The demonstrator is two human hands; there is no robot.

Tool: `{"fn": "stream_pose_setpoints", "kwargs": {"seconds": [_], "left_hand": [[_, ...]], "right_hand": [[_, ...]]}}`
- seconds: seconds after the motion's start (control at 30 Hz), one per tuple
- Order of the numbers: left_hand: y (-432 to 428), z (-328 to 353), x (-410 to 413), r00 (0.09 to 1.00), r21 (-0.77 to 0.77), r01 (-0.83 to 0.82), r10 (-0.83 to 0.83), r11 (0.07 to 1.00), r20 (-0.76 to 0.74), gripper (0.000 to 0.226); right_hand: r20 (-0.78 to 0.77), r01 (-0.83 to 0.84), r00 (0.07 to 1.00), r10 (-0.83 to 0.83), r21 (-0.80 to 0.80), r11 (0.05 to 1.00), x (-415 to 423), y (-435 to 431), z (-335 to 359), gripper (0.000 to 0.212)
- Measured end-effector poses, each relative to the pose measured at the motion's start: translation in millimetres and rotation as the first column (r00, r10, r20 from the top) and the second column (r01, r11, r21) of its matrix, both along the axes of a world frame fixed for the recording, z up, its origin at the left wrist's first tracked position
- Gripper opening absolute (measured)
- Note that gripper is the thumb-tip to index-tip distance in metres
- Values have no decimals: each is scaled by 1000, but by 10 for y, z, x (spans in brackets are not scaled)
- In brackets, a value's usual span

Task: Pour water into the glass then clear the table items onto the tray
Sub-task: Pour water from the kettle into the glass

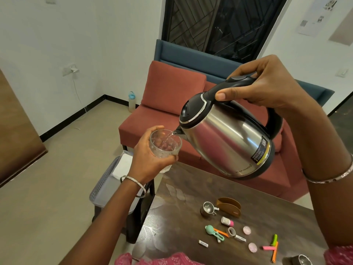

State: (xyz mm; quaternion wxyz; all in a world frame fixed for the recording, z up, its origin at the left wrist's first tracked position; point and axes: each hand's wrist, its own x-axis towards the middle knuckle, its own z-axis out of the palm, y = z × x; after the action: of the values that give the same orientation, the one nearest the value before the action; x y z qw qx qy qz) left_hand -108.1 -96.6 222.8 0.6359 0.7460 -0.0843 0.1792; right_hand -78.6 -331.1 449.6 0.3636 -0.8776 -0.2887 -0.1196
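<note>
Spillage is the main hazard at this point. You hold the glass [165,145] raised in the air near the far left corner of the table [181,197], with no surface supporting it. The kettle [225,138] is tipped well over, its spout just at the glass rim, and a thin stream runs from spout to glass.

My judgement is that any further tilt of the kettle would thicken the stream and could carry it past the far rim. Any drift of the unsupported glass would let the stream miss. Lost water would likely land on the tray [103,190] beside the table, on the white sheet [124,166] lying in it, or on the floor.

Overfilling is a second risk, as the level is hard to read through the patterned wall. Whether the water is hot cannot be told. Treat it as hot, because your fingers sit close under the stream.

Your left hand [147,159] is curled round the lower body of the glass, fingers on the far side and thumb on the near side. Your right hand [267,87] is closed round the black handle at the top of the kettle, thumb pressed along its side, bearing the full weight. Neither hand touches the table.

Small items [231,232] lie scattered on the table, well apart from both hands and not yet on the tray.
</note>
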Motion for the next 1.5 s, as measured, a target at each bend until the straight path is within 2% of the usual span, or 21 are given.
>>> {"fn": "stream_pose_setpoints", "kwargs": {"seconds": [0.47, 1.2, 1.5], "left_hand": [[-41, -13, 16, 1000, -5, 10, -10, 1000, -4, 79], [-102, -26, -17, 998, 8, 49, -49, 999, -41, 82], [-88, -43, 8, 998, -7, 41, -41, 999, -49, 81]], "right_hand": [[-37, 3, 999, -4, -21, 1000, 28, -23, -9, 46], [-70, -9, 998, 8, -17, 1000, -19, -107, -26, 41], [-80, 5, 997, -7, -23, 1000, -3, -101, -30, 49]]}}
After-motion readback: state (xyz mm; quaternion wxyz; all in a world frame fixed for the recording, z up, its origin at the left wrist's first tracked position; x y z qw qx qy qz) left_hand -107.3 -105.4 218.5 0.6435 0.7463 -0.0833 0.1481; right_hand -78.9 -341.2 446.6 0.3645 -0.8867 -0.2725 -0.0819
